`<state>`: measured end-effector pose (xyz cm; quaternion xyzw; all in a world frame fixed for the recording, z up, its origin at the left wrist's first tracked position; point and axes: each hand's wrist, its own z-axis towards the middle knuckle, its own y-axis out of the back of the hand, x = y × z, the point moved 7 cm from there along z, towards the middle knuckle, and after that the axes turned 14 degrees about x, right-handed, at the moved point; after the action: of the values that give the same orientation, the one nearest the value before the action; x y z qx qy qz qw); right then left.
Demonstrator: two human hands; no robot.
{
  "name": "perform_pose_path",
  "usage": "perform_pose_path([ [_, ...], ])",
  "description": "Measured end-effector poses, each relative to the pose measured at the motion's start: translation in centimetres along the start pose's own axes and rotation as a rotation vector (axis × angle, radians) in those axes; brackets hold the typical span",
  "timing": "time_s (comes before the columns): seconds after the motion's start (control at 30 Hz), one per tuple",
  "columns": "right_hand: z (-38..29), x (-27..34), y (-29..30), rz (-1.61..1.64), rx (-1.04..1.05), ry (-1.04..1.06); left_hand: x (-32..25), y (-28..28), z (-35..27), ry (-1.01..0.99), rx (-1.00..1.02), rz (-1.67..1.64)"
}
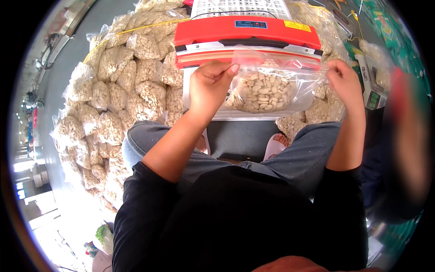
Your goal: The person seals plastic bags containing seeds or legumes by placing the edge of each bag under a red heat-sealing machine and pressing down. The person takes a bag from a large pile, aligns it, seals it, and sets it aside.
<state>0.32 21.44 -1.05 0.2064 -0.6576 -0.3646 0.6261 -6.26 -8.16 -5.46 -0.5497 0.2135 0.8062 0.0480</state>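
Note:
A clear plastic bag (266, 91) of pale, flat beans or seeds hangs stretched between my two hands. My left hand (212, 85) pinches its upper left corner between thumb and finger. At the opposite upper corner, my right hand (342, 79) grips the plastic with curled fingers. The bag's top edge lies over the front of a red bag sealer (210, 32), across its sealing strip. A black handle (256, 42) runs along the sealer's lid, and a small control panel (250, 24) sits on top. The bag's filled part rests over a white plastic crate (221, 115) under the sealer.
Many filled bags (112, 98) are heaped on the floor at left, with more (323, 108) at right. A yellow cord (146, 27) crosses the left heap. A digital scale (373, 97) stands at right, beside a co-worker's blurred arm (407, 136). Green printed sacks (384, 27) lie at far right.

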Motion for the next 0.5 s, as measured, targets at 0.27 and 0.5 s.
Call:
perform_pose_path([
  [0.27,3.1,1.0,-0.8,0.038,0.276,0.025,-0.4,-0.5,0.4,0.063,0.093,0.047],
  [0.5,1.5,-2.3,1.7,0.081,0.084,-0.196,0.1,-0.4,-0.3,0.082,0.086,-0.145],
])
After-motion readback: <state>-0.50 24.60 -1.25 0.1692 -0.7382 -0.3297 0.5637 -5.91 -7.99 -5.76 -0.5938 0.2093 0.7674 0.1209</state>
